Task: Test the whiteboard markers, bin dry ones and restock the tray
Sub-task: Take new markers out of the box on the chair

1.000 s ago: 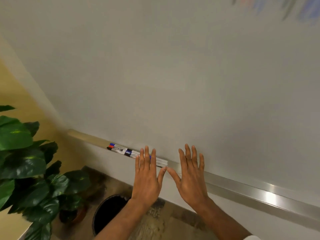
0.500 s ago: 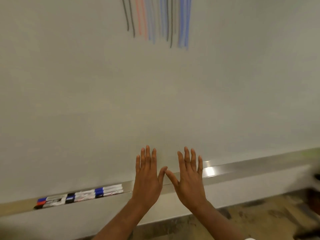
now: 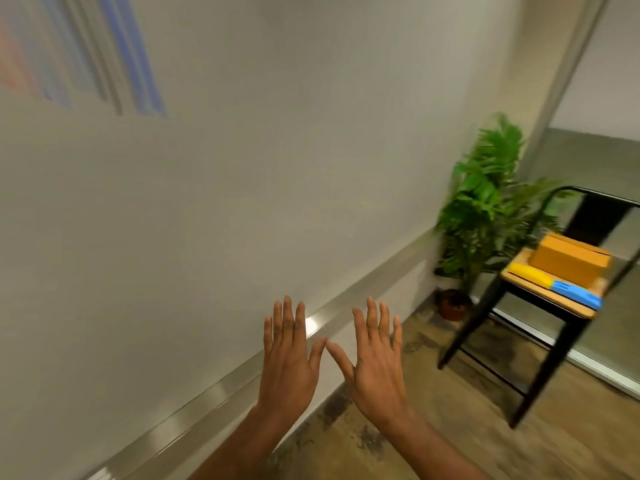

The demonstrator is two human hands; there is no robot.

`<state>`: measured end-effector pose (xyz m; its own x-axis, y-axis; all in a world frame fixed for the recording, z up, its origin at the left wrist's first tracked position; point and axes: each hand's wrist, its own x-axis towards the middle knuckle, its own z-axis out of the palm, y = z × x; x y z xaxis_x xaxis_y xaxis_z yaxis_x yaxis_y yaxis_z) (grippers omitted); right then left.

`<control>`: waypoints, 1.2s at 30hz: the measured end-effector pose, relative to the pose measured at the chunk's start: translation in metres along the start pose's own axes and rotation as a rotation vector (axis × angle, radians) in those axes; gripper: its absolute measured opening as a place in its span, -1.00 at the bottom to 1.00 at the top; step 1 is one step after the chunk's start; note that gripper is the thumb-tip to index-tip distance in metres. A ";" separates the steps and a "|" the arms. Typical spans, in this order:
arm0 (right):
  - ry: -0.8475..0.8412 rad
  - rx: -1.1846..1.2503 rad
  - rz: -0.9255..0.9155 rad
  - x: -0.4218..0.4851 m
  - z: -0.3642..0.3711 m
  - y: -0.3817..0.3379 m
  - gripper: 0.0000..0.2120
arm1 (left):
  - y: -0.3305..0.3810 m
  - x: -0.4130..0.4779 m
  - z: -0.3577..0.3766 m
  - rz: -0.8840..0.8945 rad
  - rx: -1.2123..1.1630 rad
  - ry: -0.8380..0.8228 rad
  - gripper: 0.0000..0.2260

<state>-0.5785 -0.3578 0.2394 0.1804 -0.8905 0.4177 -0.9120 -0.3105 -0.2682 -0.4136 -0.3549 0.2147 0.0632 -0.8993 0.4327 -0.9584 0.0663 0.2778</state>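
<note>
Tray (image 3: 207,405) runs by left hand (image 3: 287,372) and right hand (image 3: 375,374) (both splayed).

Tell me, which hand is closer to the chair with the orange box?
Right. The right hand hovers just left of the chair; the left hand is farther left, by the tray.

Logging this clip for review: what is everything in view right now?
whiteboard: one, white, left and centre
marker strokes: several, red, blue, grey, top left
tray: one, silver, along the board's lower edge
plant: one, green, dark pot, past the board
chair: one, black, wooden seat, right
box: one, brown, on the chair seat
pack: one, yellow and blue, seat's front edge
left hand: one, open, before the tray
right hand: one, open, beside it
</note>
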 end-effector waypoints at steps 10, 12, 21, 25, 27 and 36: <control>0.102 -0.073 0.220 0.003 -0.047 0.155 -0.24 | 0.151 0.057 0.063 0.225 -0.116 -0.066 -0.32; 0.104 -0.087 0.252 0.004 -0.057 0.188 -0.24 | 0.182 0.068 0.075 0.260 -0.139 -0.068 -0.33; 0.160 -0.149 0.326 0.014 -0.097 0.308 -0.25 | 0.300 0.109 0.126 0.363 -0.169 -0.087 -0.35; 0.174 -0.165 0.364 0.018 -0.108 0.350 -0.26 | 0.341 0.123 0.146 0.394 -0.188 -0.100 -0.35; 0.195 -0.170 0.383 0.021 -0.110 0.367 -0.26 | 0.358 0.132 0.155 0.415 -0.192 -0.119 -0.35; 0.221 -0.236 0.490 0.063 -0.106 0.439 -0.26 | 0.418 0.199 0.210 0.509 -0.288 -0.161 -0.36</control>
<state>-1.0064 -0.5146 0.2404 -0.3411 -0.8133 0.4713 -0.9315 0.2251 -0.2857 -0.8602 -0.5964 0.2369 -0.4482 -0.7764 0.4431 -0.7419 0.5996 0.3002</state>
